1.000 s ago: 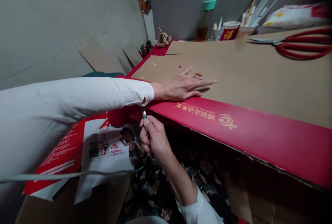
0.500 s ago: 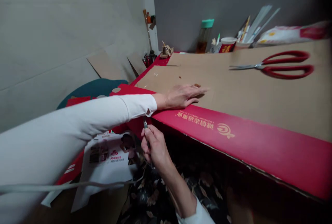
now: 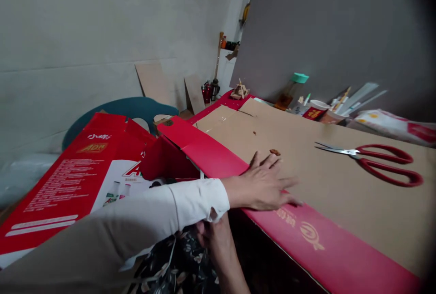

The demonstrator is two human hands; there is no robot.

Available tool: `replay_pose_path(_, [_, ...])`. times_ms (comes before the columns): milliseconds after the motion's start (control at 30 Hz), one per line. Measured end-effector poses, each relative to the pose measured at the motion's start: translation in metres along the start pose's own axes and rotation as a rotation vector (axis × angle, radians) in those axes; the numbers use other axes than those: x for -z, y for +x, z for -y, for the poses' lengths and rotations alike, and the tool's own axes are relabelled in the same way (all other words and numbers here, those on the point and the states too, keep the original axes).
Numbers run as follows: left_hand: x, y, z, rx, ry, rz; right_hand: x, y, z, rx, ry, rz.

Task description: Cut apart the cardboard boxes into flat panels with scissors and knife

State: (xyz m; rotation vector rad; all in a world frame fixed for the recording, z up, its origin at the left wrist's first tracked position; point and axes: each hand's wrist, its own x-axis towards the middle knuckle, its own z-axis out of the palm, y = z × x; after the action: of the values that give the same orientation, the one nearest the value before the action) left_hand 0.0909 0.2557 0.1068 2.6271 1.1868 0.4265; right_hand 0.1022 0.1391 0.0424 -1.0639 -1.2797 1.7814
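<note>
Both hands at the cardboard sheet [image 3: 340, 194]: left hand [image 3: 262, 185] flat on it (fingers spread), right hand [image 3: 213, 235] below, grip hidden.

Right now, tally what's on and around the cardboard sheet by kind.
Hands: 2, left hand flat on the cardboard sheet, right hand below its edge
Red-handled scissors: 1
Green-capped bottle: 1
Paper cups: 2
Teal chair: 1
Total: 7

Brown cardboard [image 3: 340, 185], red edge; red-handled scissors [image 3: 381, 164]; white sleeve [image 3: 190, 201]; teal chair [image 3: 136, 108].
</note>
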Motion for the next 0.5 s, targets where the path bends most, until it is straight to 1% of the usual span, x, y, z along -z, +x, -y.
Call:
replay_pose_path(67, [0.004,-0.002,0.004,-0.042,-0.035,0.050,0.002,-0.005,0.006,-0.073,0.023,0.002])
replay_pose_path(133, [0.007,-0.004,0.006,-0.056,-0.044,0.055,0.004,-0.007,0.012,-0.098,0.013,-0.014])
replay_pose_path(233, [0.010,-0.009,0.004,-0.044,-0.057,0.030,0.006,-0.003,0.017,-0.063,-0.036,-0.015])
replay_pose_path(400, [0.014,-0.014,0.003,-0.078,-0.061,0.047,0.007,0.011,0.020,-0.036,-0.089,0.119])
replay_pose_path(500, [0.015,-0.013,0.003,-0.076,-0.061,0.043,0.009,0.006,0.017,-0.056,-0.077,0.104])
